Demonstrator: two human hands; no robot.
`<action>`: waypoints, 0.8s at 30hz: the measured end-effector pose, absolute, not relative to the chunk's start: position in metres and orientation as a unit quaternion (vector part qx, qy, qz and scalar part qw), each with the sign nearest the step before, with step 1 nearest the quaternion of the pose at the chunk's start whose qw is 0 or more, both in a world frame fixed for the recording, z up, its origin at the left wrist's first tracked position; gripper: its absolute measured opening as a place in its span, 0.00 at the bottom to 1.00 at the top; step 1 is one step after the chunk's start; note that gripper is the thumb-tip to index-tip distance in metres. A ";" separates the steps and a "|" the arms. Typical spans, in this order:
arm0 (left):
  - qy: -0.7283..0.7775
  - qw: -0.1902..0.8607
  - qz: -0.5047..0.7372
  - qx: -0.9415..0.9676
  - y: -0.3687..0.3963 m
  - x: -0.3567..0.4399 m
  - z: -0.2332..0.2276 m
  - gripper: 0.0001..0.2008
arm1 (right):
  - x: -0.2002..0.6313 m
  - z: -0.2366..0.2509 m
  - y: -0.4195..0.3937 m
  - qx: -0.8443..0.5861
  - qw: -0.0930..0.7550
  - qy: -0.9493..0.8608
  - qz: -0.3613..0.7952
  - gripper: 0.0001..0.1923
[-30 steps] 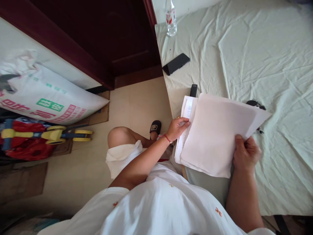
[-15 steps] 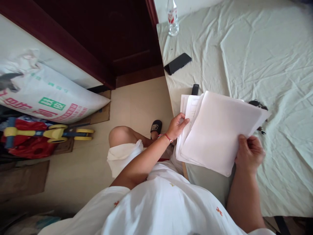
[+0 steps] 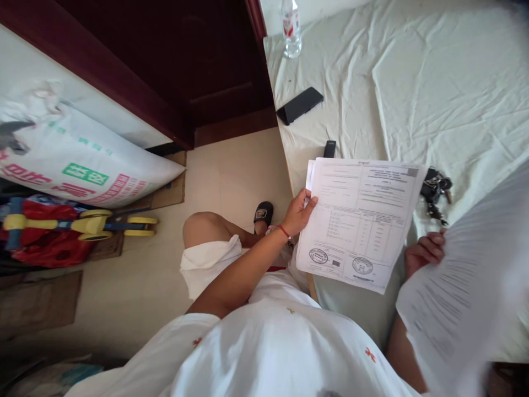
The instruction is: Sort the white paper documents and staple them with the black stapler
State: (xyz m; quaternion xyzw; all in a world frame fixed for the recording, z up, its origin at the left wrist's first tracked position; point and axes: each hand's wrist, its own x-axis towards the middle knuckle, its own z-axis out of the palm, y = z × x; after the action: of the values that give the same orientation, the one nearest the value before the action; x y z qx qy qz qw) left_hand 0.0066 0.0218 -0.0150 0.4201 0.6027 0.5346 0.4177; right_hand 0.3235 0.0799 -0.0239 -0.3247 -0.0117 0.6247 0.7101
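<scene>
So the right hand has just peeled the top sheet off the pile: that loose sheet is now swung out to the right and blurred, printed side up, with the fingers curled on its left edge, and most of the hand is hidden behind the paper. A second ago that same hand was pinching the lower right corner of the pile and all you could see was a blank white back. The left hand hasn't really budged, thumb on top and fingers underneath, gripping the left edge of the stack of papers, which sits over the edge of the bed right in front of the person. With the top page gone, the next one is showing, a form with table lines and two round stamps near the bottom, so I'd say the pages are being gone through one at a time and there's a fair bit of pile left. Further out on the wrinkled bedsheet there's a bunch of keys just past the papers, a dark phone, a small black thing poking out behind the stack, and a plastic bottle in the far corner.
</scene>
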 end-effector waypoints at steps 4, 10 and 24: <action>0.612 0.405 0.526 0.430 0.022 0.006 -0.015 0.26 | 0.336 -0.046 0.089 -0.163 0.700 0.127 0.683 0.20; 0.635 0.371 0.514 0.440 0.022 0.006 -0.013 0.25 | 0.341 -0.054 0.085 -0.019 0.674 0.221 0.705 0.18; 0.624 0.343 0.529 0.462 0.020 0.006 -0.023 0.29 | 0.339 -0.035 0.069 -0.219 0.667 0.068 0.709 0.18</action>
State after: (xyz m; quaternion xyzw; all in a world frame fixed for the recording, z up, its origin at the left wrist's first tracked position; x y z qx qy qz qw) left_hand 0.0060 0.0202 -0.0235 0.4620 0.6236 0.5289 0.3434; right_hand 0.3390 0.0688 -0.0347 -0.2186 0.0676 0.7088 0.6673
